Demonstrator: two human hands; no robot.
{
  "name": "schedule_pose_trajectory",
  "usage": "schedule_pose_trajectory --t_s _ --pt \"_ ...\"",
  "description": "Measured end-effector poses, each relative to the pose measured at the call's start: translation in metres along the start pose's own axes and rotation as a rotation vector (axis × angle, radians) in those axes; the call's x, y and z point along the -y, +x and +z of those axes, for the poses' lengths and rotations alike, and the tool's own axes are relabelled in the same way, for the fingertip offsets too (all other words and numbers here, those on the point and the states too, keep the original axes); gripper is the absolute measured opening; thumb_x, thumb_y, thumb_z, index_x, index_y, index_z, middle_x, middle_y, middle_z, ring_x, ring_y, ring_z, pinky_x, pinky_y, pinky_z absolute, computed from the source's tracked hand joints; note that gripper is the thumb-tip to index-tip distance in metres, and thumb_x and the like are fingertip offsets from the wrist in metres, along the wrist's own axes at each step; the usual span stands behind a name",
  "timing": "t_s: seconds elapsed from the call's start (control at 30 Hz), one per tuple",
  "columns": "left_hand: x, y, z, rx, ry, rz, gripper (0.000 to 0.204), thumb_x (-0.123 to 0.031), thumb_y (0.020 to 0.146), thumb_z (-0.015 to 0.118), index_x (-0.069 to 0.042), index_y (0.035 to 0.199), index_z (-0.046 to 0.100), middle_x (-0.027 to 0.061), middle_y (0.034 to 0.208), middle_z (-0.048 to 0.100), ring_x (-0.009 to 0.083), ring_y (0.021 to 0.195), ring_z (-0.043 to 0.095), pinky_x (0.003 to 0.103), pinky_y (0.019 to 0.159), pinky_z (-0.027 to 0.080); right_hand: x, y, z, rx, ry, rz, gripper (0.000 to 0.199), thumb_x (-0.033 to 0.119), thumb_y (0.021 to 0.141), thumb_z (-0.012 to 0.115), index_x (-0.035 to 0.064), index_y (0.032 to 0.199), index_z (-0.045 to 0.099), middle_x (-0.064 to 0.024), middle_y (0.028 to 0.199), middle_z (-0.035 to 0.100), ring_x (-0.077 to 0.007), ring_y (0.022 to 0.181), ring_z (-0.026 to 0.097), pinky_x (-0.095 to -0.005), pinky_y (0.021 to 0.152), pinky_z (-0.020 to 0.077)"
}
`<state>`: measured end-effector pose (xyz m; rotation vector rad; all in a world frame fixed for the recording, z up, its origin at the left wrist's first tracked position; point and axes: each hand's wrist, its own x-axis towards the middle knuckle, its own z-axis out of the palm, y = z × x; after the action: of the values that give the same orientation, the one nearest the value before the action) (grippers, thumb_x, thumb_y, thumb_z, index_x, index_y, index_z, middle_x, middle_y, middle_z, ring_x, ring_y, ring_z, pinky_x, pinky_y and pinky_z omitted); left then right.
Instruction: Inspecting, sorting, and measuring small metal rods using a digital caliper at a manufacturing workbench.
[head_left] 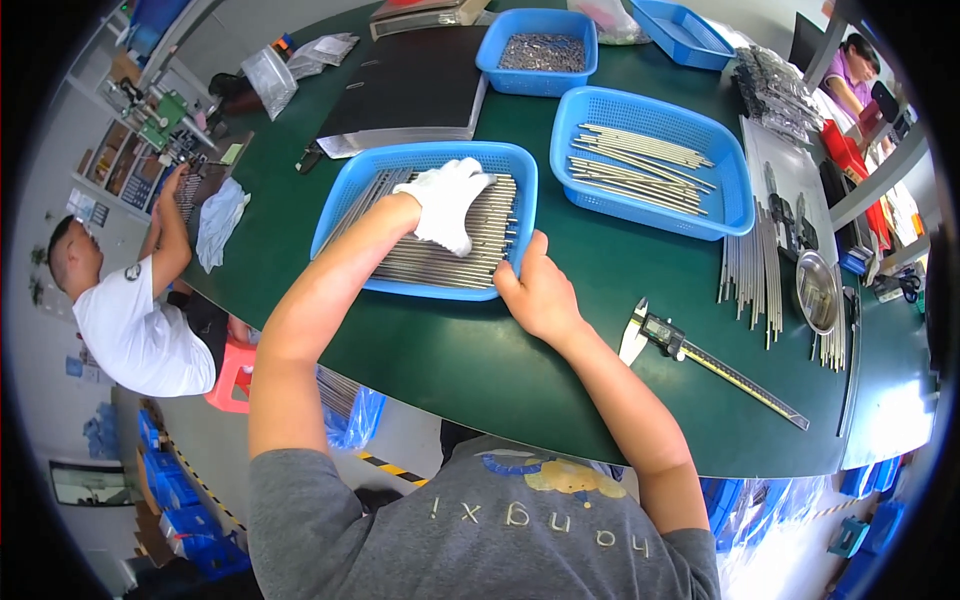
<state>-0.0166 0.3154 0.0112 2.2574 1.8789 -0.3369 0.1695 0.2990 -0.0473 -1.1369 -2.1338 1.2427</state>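
A blue plastic basket lies in front of me on the green table, filled with thin metal rods. My left hand, in a white glove, rests palm down over these rods with its fingers spread. Whether a rod is under the palm is hidden. At the basket's near right corner, my bare right hand grips the rim, thumb toward the inside. Just right of that hand, a digital caliper lies on the table with its jaws toward me and its beam slanting down to the right.
To the right, another blue basket holds loose rods. Behind are a basket of small metal parts and a black binder. More rods and a metal bowl lie far right. Co-workers sit left and far right.
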Motion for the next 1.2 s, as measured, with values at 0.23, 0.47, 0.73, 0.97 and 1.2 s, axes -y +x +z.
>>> schedule_pose_trajectory --t_s 0.23,0.47,0.73,0.97,1.2 --pt "0.002 0.014 0.002 -0.012 -0.026 -0.041 0.070 -0.030 0.051 0.068 -0.002 0.112 0.046 0.0171 0.110 0.044 0.0319 0.104 0.044 0.038 0.091 0.039 0.004 -0.001 -0.002 0.035 0.008 0.008 0.046 0.027 0.080 0.049 -0.0060 0.105 0.031 -0.0229 0.077 0.060 -0.0389 0.070 0.060 -0.0459 0.063 0.0479" --pt "-0.001 0.013 0.013 -0.061 0.016 0.028 0.041 -0.020 0.055 0.061 -0.003 0.092 0.059 0.0177 0.100 0.056 0.0317 0.096 0.052 0.038 0.085 0.044 0.003 -0.002 -0.003 0.045 -0.018 0.009 0.046 0.028 0.080 0.049 -0.0059 0.104 0.031 -0.0229 0.077 0.060 -0.0387 0.069 0.060 -0.0459 0.063 0.0480" --pt "0.004 0.010 0.024 -0.201 -0.148 0.140 0.022 -0.014 0.062 0.057 -0.005 0.082 0.057 0.0170 0.082 0.057 0.0355 0.078 0.056 0.042 0.069 0.046 0.001 0.000 -0.001 0.042 -0.007 0.006 0.046 0.029 0.080 0.049 -0.0058 0.105 0.030 -0.0229 0.077 0.060 -0.0392 0.069 0.060 -0.0461 0.063 0.0479" --pt "-0.021 0.012 0.028 -0.604 -0.120 0.238 0.019 -0.021 0.077 0.054 -0.006 0.089 0.056 0.0154 0.086 0.059 0.0313 0.076 0.059 0.040 0.064 0.048 -0.004 0.002 -0.001 0.004 -0.013 -0.036 0.048 0.030 0.080 0.048 -0.0044 0.108 0.029 -0.0242 0.083 0.060 -0.0405 0.077 0.059 -0.0467 0.069 0.0463" --pt "-0.038 -0.009 -0.005 -0.996 -0.437 0.024 0.016 -0.018 0.079 0.060 -0.005 0.084 0.052 0.0123 0.068 0.059 0.0307 0.060 0.059 0.037 0.053 0.047 -0.009 0.001 -0.021 0.221 0.108 0.042 0.066 0.040 0.083 0.050 -0.0070 0.121 0.025 -0.0216 0.091 0.061 -0.0358 0.091 0.058 -0.0396 0.077 0.0449"
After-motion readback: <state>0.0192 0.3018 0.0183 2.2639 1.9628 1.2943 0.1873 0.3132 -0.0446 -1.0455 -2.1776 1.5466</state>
